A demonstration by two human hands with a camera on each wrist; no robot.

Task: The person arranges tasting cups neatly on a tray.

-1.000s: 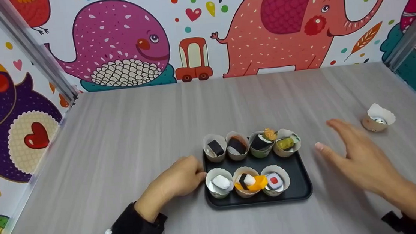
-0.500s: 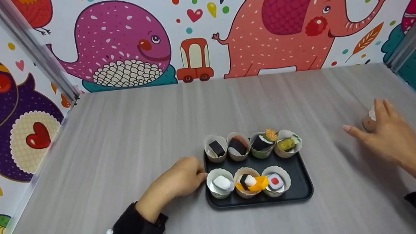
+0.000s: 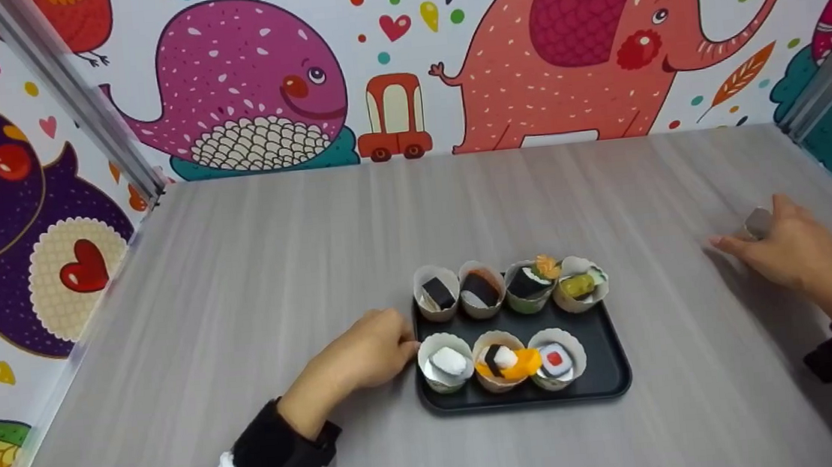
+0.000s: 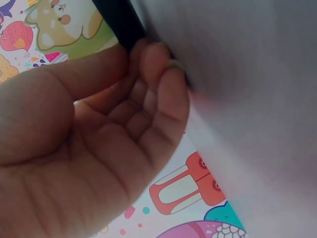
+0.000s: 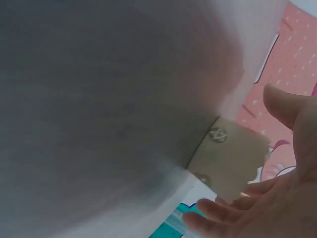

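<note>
At the left rim of a black tray (image 3: 603,349), my left hand (image 3: 363,355) grips the edge with curled fingers. The left wrist view shows thumb and fingertips meeting on the dark tray edge (image 4: 119,22). Two rows of scalloped paper cups stand on the tray, holding sushi-like pieces, among them a white piece (image 3: 448,361), an orange-and-white piece (image 3: 510,362) and a yellow-green piece (image 3: 579,285). Far right, my right hand (image 3: 802,252) is around a lone paper cup (image 3: 758,223). In the right wrist view, its thumb stands apart from that cup (image 5: 230,158), fingers extended along the far side.
A grey wood-grain table (image 3: 296,236) lies under everything. Printed cartoon panels (image 3: 245,83) wall the back and sides, with metal posts (image 3: 73,98) at the corners. The tray's front right corner has no cup on it.
My right hand has moved right, from beside the tray to around the lone cup, and lowered there. The left hand has stayed at the tray's edge.
</note>
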